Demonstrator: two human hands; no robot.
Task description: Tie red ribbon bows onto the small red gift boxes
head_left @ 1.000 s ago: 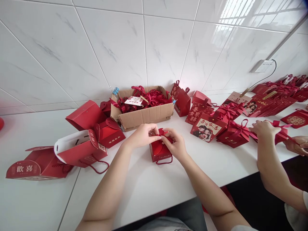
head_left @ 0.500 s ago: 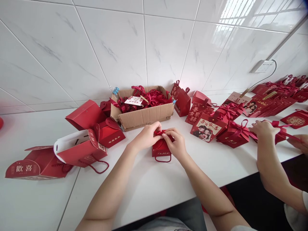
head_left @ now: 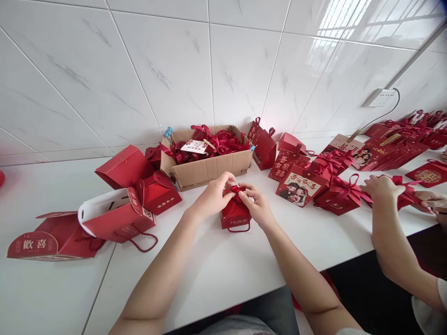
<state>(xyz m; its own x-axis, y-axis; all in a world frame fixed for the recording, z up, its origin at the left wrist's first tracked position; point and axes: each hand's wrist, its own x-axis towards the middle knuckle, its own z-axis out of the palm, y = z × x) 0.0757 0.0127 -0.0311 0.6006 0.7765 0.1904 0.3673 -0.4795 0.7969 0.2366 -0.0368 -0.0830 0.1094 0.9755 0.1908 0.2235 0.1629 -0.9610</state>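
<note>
A small red gift box [head_left: 234,217] stands on the table in front of me, its cord handle hanging down at the near side. Across its top is a shiny red ribbon [head_left: 237,188], bunched at the middle. My left hand [head_left: 217,191] has its fingers curled and its thumb at the ribbon's left side. From the right, my right hand [head_left: 257,202] pinches the ribbon, thumb close to the bunched part. My fingers partly hide the ribbon's ends and the box's upper sides.
Behind the box stands a cardboard carton [head_left: 213,174] of red ribbons. Opened red boxes [head_left: 115,218] lie at left. Decorated boxes [head_left: 300,186] crowd the right. A co-worker's hands [head_left: 382,188] hold a ribbon-tied box [head_left: 405,197]. A tiled wall [head_left: 181,70] closes off the back.
The ribbon on top of my box is bunched higher, and my right thumb has shifted slightly. The co-worker's right hand has moved closer to their box.
</note>
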